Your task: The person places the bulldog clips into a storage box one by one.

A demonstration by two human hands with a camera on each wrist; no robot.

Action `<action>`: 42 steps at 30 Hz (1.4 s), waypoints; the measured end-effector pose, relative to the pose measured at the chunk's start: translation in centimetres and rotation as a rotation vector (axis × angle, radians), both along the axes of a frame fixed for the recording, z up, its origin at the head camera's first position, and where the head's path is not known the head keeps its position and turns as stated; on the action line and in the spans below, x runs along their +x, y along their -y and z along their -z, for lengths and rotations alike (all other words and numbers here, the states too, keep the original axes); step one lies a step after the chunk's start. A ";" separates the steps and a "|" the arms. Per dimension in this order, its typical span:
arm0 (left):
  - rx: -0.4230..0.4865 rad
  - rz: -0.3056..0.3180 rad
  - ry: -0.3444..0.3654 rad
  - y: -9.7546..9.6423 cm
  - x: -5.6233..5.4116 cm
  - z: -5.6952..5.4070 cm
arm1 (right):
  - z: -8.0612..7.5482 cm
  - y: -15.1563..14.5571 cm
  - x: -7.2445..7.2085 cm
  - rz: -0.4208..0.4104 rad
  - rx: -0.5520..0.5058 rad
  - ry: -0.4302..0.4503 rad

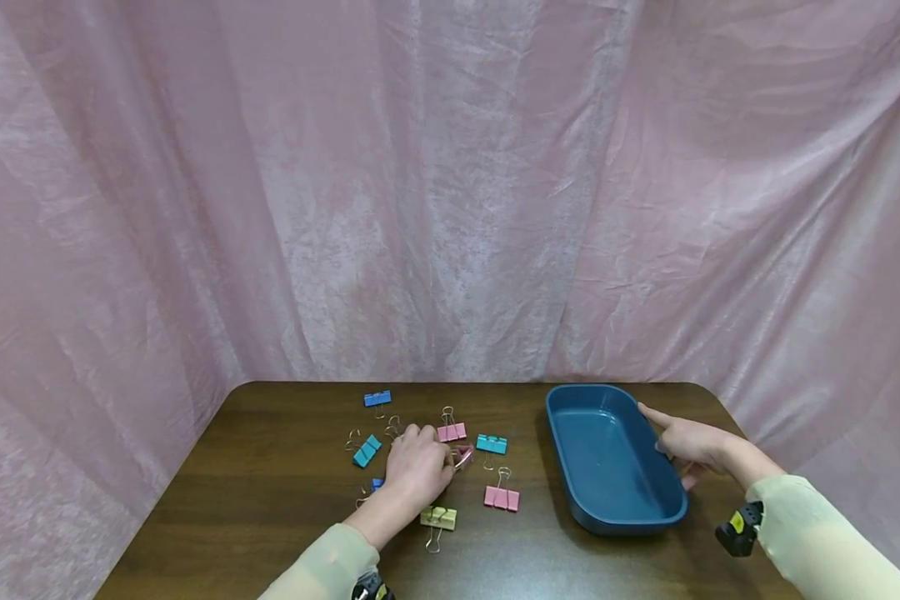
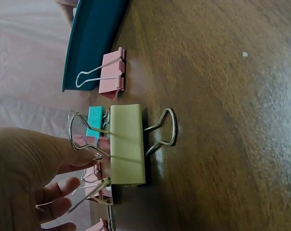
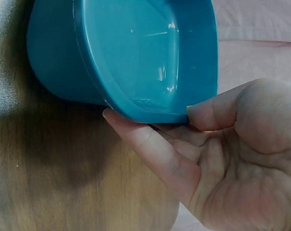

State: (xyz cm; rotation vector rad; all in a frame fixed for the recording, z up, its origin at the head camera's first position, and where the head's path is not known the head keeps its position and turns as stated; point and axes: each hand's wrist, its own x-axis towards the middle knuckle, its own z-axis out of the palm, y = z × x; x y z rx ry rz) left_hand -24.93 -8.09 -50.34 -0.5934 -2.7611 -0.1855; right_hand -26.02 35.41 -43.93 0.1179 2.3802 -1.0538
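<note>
My left hand (image 1: 418, 468) reaches down among the binder clips, thumb and forefinger pinching a tilted pink binder clip (image 1: 462, 456). Part of that clip is hidden behind the fingertips. Just in front of the wrist lies a yellow binder clip (image 2: 127, 144), both its wire handles spread out. Over at the right, my right hand (image 1: 693, 450) grips the side of a deep blue tray (image 3: 150, 118). Its thumb rests at the rim and its fingers lie against the outer wall below. Nothing lies inside the tray.
Other binder clips lie around the left hand: a pink one (image 1: 502, 498), a second pink one (image 1: 452, 432), a turquoise one (image 1: 492, 444), another turquoise one (image 1: 367, 451) and a blue one (image 1: 377, 398). A pink curtain (image 1: 450, 208) hangs behind the wooden table (image 1: 255, 483).
</note>
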 end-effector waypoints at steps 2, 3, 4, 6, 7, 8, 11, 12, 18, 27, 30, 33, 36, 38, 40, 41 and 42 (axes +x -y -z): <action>-0.002 -0.003 -0.009 0.0 0.0 -0.1 | 0.1 0.0 0.0 0.001 -0.006 -0.001; -0.001 -0.005 -0.009 -0.1 0.0 -0.1 | 0.1 0.0 0.0 0.002 -0.009 -0.002; 0.000 -0.006 -0.009 -0.1 0.0 -0.1 | 0.1 0.1 0.0 0.003 -0.012 -0.003; 0.000 -0.011 -0.002 -0.1 -0.1 -0.2 | 0.2 0.1 -0.1 0.003 -0.015 -0.005; 0.001 -0.012 0.000 -0.2 -0.1 -0.3 | 0.3 0.1 -0.1 0.003 -0.014 -0.006; 0.003 -0.013 0.003 -0.2 -0.1 -0.3 | 0.3 0.2 -0.1 0.005 -0.014 -0.006; 0.014 -0.013 0.004 -0.2 -0.2 -0.5 | 0.4 0.2 -0.2 0.007 -0.016 -0.005; 0.017 -0.014 0.001 -0.2 -0.2 -0.6 | 0.4 0.2 -0.2 0.008 -0.016 -0.005; 0.025 -0.012 -0.029 0.0 -0.5 -0.9 | 0.3 0.1 -0.3 0.011 -0.006 -0.011; 0.091 0.041 -0.044 -0.6 -0.8 -2.6 | 0.3 0.0 -0.4 0.013 0.011 -0.007; 0.106 0.066 -0.038 -1.1 -0.8 -3.2 | 0.3 0.0 -0.4 0.013 0.019 -0.013; 0.122 0.093 -0.045 -1.7 -0.7 -3.9 | 0.3 0.0 -0.4 0.014 0.026 -0.018; 0.136 0.117 -0.059 -2.3 -0.7 -4.5 | 0.3 0.0 -0.5 0.013 0.031 -0.023; 0.142 0.126 -0.057 -2.7 -0.7 -4.8 | 0.3 0.0 -0.5 0.012 0.036 -0.025; 0.144 0.136 -0.056 -3.1 -0.7 -5.2 | 0.3 -0.1 -0.5 0.012 0.036 -0.024; 0.145 0.140 -0.056 -3.4 -0.7 -5.4 | 0.2 -0.1 -0.5 0.013 0.036 -0.023; 0.145 0.143 -0.059 -3.6 -0.8 -5.6 | 0.2 -0.1 -0.6 0.013 0.037 -0.022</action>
